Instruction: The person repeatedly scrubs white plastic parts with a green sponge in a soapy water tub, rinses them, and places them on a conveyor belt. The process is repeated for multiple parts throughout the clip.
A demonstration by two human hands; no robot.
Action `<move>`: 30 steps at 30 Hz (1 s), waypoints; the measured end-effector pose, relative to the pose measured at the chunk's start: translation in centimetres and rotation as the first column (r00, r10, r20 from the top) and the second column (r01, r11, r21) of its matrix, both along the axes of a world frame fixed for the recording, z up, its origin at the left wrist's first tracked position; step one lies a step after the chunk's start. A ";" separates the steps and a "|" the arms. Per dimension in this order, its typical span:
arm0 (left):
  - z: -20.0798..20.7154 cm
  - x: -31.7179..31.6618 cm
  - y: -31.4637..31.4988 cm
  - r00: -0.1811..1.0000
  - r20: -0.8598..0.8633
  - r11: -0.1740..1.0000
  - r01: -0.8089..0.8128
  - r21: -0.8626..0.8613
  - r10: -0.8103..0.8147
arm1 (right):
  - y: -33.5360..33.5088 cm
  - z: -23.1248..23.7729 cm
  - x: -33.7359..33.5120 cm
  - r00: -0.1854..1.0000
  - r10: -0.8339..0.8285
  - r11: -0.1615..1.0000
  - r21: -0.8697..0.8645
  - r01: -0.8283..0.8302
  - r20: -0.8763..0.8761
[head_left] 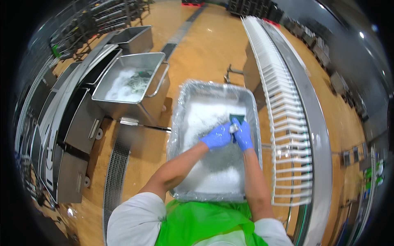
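Observation:
Both my hands, in blue gloves, meet above a soapy tub (255, 123) whose rim is wrapped in clear plastic film. My left hand (217, 137) is closed on a small pale piece (233, 128), too small to name. Around a dark green scouring pad (237, 117) my right hand (244, 136) is closed, its fingers touching the same piece. The pad's upper part sticks out above the fingers. White foam (209, 112) and cloudy grey water lie below, hiding whatever is in the tub.
Left of the tub stands a metal wheeled bin (154, 108) with foam and dark green items inside. More metal bins (76, 127) line the far left. A conveyor with white slats (287, 123) runs along my right. A floor drain grate (115, 170) lies at the left.

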State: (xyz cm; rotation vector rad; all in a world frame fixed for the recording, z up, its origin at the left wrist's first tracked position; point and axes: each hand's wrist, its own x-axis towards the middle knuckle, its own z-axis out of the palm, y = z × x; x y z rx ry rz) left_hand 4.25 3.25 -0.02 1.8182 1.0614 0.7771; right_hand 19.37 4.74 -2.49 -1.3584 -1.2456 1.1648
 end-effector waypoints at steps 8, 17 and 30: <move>2.4 -1.6 -0.5 0.935 0.353 0.992 0.006 -0.123 0.038 | -1.6 5.7 -2.7 0.951 0.126 0.992 0.010 -0.128 -0.283; 0.8 -4.2 0.4 0.988 0.120 0.990 -0.080 -0.120 0.094 | -1.3 3.0 -1.1 0.993 -0.106 0.993 -0.052 0.103 -0.060; -0.1 -3.3 0.5 0.964 -0.191 0.982 -0.184 0.028 0.186 | -5.5 4.5 -0.4 0.965 0.133 0.988 0.050 -0.148 0.228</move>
